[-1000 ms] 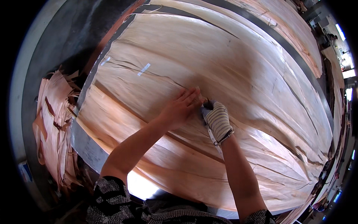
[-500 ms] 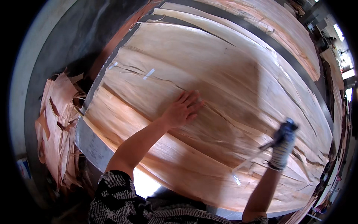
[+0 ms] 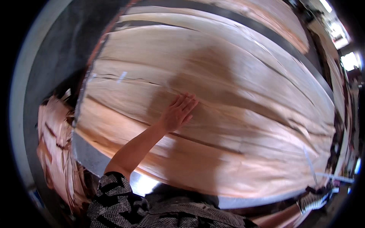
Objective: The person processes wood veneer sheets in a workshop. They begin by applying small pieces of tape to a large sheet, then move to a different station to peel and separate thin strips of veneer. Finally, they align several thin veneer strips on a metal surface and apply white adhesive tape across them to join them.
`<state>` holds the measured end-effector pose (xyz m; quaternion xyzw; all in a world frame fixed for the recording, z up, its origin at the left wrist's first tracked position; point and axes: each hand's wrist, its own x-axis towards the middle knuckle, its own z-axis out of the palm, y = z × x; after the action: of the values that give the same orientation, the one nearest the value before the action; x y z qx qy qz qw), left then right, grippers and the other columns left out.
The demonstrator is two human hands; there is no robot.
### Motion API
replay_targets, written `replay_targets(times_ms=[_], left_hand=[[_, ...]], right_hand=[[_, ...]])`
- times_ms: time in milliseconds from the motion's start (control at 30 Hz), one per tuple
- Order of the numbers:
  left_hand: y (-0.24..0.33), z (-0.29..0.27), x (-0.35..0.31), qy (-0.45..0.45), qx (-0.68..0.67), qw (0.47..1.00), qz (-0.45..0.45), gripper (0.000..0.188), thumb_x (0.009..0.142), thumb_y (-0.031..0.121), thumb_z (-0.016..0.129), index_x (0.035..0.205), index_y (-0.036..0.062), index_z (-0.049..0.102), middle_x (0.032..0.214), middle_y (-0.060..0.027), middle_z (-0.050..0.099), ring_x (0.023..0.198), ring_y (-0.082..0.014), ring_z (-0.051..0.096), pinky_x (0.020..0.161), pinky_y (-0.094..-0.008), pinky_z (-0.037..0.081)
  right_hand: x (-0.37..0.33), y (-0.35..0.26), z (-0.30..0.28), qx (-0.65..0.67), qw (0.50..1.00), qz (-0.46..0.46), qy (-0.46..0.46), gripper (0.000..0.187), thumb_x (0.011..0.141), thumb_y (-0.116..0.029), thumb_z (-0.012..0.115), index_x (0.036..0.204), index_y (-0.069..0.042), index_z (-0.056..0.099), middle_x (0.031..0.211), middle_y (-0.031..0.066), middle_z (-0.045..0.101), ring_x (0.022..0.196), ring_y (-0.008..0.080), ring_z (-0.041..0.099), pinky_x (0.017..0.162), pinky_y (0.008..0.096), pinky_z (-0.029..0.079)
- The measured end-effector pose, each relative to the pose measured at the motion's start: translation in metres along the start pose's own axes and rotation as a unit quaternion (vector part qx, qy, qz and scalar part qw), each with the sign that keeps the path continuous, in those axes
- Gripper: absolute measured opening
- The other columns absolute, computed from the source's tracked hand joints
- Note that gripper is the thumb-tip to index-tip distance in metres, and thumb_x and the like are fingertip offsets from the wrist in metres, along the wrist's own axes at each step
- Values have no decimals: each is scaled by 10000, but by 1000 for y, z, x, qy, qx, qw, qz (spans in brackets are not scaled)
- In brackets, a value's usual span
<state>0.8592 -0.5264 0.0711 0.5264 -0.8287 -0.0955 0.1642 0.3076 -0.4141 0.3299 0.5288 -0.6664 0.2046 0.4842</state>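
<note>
My left hand [image 3: 178, 114] lies flat on a wide, pale wood veneer sheet [image 3: 152, 45], its fingers stretched out beside a long crack. At the lower right edge of the sheet is my right hand [image 3: 312, 202], in a striped, dark-fingered glove. Motion smears its fingers, so what it holds is unclear. Close above it, a thin whitish strip [image 3: 310, 164] stands over the sheet's right end, and a pale blue bar [image 3: 335, 177] sticks out to the right. A short piece of white tape [image 3: 121, 77] crosses a crack on the left.
The veneer rests on a grey tabletop [image 3: 89, 152] whose edge shows at the left and front. Torn veneer scraps [image 3: 57, 140] are heaped at the left. Another veneer stack [image 3: 273, 22] lies beyond a dark gap at the far side. Bright windows show at the upper right.
My right hand has swung from over the sheet down to its lower right edge. The left hand stays flat on the veneer. The whole view has shifted and turned a little.
</note>
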Motion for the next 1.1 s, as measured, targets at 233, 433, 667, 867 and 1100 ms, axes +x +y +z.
replay_targets(times_ms=[233, 433, 667, 867, 1100], left_hand=[[77, 43, 68, -5, -34, 998, 52, 522, 822, 301, 519, 1278, 88, 383, 1377, -108, 276, 1273, -283, 246, 1042, -433, 195], [90, 68, 82, -27, -12, 999, 39, 579, 800, 406, 531, 1289, 133, 387, 1387, -111, 252, 1277, -311, 222, 1050, -446, 167], [78, 65, 83, -3, -18, 1000, -3, 579, 789, 436, 538, 1297, 207, 383, 1388, -129, 234, 1270, -360, 205, 1048, -473, 159], [82, 61, 84, 14, -38, 999, 2, 534, 751, 384, 587, 1243, 226, 452, 1379, -146, 251, 1268, -380, 198, 1043, -491, 157], [80, 58, 81, 5, -56, 998, -1, 539, 735, 369, 604, 1236, 242, 450, 1377, -169, 245, 1259, -413, 197, 1022, -526, 162]], right_hand=[[-4, -58, 8, 514, 762, 393, -15, 146, 852, -159, 539, 938, -52, 586, 732, 15, 560, 562, 46, 451, 489, 159, 338], [-24, -102, 31, 619, 694, 342, -134, 203, 853, -156, 535, 1010, -29, 550, 673, 70, 546, 416, 57, 404, 360, 154, 314], [-25, -241, 61, 638, 521, 301, -480, 137, 839, -125, 536, 928, -21, 534, 668, 65, 581, 435, 70, 482, 364, 183, 360], [-81, -348, 132, 570, 440, 234, -653, 112, 823, -88, 539, 901, -9, 558, 664, 47, 584, 484, 108, 524, 378, 230, 405], [-124, -362, 179, 542, 427, 304, -657, 148, 827, -115, 550, 927, -6, 552, 672, 69, 584, 477, 119, 521, 367, 242, 404]])
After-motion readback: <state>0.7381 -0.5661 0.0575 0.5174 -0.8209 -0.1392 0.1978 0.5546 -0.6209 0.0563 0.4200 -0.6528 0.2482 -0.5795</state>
